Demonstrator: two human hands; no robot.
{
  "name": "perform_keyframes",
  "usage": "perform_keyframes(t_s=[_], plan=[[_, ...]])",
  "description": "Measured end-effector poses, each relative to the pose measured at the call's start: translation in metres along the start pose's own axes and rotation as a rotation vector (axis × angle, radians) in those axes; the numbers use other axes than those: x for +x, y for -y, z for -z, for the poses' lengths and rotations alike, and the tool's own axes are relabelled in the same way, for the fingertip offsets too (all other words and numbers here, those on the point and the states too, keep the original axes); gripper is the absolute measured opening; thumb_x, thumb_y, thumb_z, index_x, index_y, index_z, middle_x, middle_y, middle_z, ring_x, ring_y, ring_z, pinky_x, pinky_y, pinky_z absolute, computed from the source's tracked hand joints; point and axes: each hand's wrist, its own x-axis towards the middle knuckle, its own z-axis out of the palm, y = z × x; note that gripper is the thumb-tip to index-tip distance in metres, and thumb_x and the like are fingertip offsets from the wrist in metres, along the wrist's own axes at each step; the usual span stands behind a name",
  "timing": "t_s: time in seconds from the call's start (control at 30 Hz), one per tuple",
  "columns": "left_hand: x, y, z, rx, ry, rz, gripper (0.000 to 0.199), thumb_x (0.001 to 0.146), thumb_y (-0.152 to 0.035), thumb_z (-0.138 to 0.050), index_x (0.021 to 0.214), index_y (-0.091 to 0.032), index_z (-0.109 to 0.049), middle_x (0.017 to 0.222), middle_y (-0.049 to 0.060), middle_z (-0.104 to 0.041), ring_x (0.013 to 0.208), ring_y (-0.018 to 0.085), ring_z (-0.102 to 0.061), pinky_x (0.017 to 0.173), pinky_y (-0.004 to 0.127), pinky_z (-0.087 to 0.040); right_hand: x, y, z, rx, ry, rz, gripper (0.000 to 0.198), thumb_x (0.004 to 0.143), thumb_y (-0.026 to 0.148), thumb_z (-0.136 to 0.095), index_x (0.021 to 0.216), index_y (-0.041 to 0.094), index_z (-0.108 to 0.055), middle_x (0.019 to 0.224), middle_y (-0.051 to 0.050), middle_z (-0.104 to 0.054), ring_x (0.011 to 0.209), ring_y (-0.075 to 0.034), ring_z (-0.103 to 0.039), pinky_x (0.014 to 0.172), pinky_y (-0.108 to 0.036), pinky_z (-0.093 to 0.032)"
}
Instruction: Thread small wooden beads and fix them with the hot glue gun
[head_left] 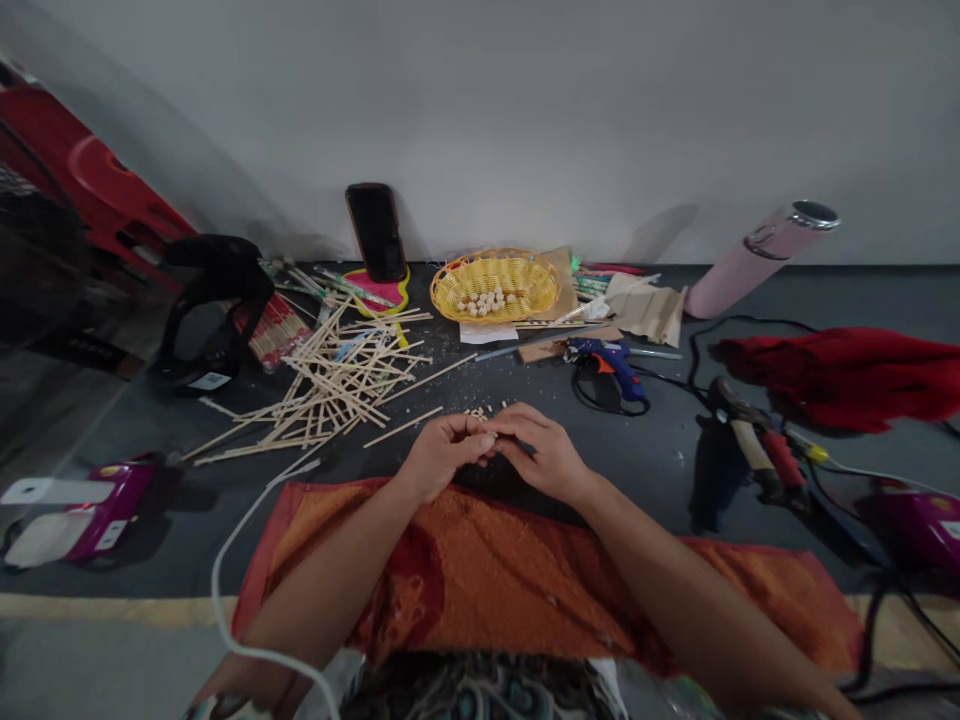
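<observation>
My left hand (448, 452) and my right hand (541, 452) meet over the front of the dark table, thumbs and fingertips closed together. Whatever small pale thing sits between the fingertips is too tiny to make out. Just beyond them lie short cut stick pieces (480, 411) and crumbs. Farther back, a yellow wicker basket (442, 297) holds several small pale cubes or beads (491, 300). To the left spreads a loose heap of thin wooden sticks (337, 385). Beneath my forearms is an orange towel (517, 560).
A blue glue gun (611, 362) with a black cord lies right of centre, near cardboard (645, 308). Pliers (754, 440), a red cloth (855, 375) and a pink flask (750, 265) are farther right. A phone (377, 232) leans on the wall. At left sits a purple device (112, 510); a white cable (219, 570) crosses the edge.
</observation>
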Motion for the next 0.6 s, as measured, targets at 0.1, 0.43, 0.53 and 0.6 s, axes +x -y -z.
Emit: perform_keyframes(t_s=[0.1,0.43,0.53,0.6], plan=[[-0.0001,0.0,0.0013,-0.011,0.036,-0.01,0.018,0.069,-0.026,-0.073,0.077,-0.012,-0.066,0.07,0.001,-0.063,0.06,0.007,-0.054,0.059,0.02,-0.043,0.0006,0.0014,0.0017,-0.01,-0.014,-0.033,0.023,0.087,0.014,-0.052,0.105,0.023,-0.063,0.093,-0.006,-0.062,0.088,-0.016,-0.059,0.079,-0.03,-0.051],[0.0005,0.0034,0.0041,-0.023,0.032,-0.029,0.019,0.068,-0.024,-0.075,0.08,-0.012,-0.066,0.073,0.002,-0.064,0.062,0.009,-0.055,0.062,0.023,-0.044,0.001,0.0024,0.0008,-0.025,-0.028,-0.053,0.019,0.087,0.015,-0.052,0.101,0.022,-0.063,0.09,-0.004,-0.062,0.086,-0.014,-0.059,0.078,-0.028,-0.05],[-0.0008,0.0005,0.0027,-0.03,0.019,-0.013,0.019,0.069,-0.024,-0.074,0.081,-0.012,-0.067,0.074,0.003,-0.064,0.064,0.01,-0.056,0.063,0.023,-0.045,0.0005,0.0016,0.0004,-0.016,-0.043,-0.036,0.022,0.087,0.015,-0.052,0.105,0.023,-0.062,0.092,-0.005,-0.063,0.087,-0.015,-0.059,0.078,-0.029,-0.05],[-0.0012,-0.0015,0.0019,-0.026,0.02,-0.006,0.018,0.071,-0.025,-0.072,0.082,-0.012,-0.068,0.073,0.003,-0.065,0.064,0.01,-0.056,0.063,0.023,-0.045,0.0001,0.0011,0.0003,-0.017,-0.047,-0.028,0.024,0.087,0.015,-0.052,0.106,0.023,-0.062,0.093,-0.005,-0.063,0.088,-0.015,-0.059,0.078,-0.03,-0.051]])
